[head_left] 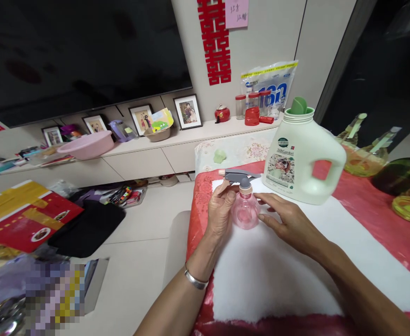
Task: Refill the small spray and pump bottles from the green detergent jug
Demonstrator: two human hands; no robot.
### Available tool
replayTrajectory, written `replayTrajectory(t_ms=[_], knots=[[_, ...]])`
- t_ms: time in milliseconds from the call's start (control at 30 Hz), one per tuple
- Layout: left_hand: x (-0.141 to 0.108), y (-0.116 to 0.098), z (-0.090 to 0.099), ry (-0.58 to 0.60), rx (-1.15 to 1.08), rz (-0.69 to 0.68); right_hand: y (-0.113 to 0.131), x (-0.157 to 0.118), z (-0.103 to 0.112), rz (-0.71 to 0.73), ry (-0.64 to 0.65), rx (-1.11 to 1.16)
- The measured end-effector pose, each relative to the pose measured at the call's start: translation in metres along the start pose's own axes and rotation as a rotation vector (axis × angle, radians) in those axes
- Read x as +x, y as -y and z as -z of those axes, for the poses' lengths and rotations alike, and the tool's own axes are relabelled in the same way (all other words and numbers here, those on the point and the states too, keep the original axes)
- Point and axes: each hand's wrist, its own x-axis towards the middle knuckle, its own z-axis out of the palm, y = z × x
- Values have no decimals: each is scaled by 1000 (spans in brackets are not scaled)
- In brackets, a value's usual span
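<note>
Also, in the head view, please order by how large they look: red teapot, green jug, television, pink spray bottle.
Largest to smallest:
1. Television
2. Green jug
3. Pink spray bottle
4. Red teapot

I remotely spotted "Garden" on the pale-green plastic jug (303, 156), "160" on a clear plastic bag (268, 80), and "35" on pink paper (236, 13).

The round, transparent pink plastic spray bottle (246, 206) stood near the far left corner of the soft white sheet (278, 280), between the left hand (221, 210) and the right hand (291, 219). Behind it, to the right, the pale green plastic jug (305, 154) stood at the sheet's far edge.
</note>
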Motion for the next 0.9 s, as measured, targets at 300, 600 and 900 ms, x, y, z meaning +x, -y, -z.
replayTrajectory(t_ms=[300, 600, 900], knots=[[-2, 10, 0, -29, 141, -40, -1, -1, -3, 60, -20, -49], [-4, 14, -7, -203, 253, 21, 2, 0, -6, 86, -43, -78], [-9, 10, -9, -167, 224, 13, 11, 0, -3, 114, -131, -58]])
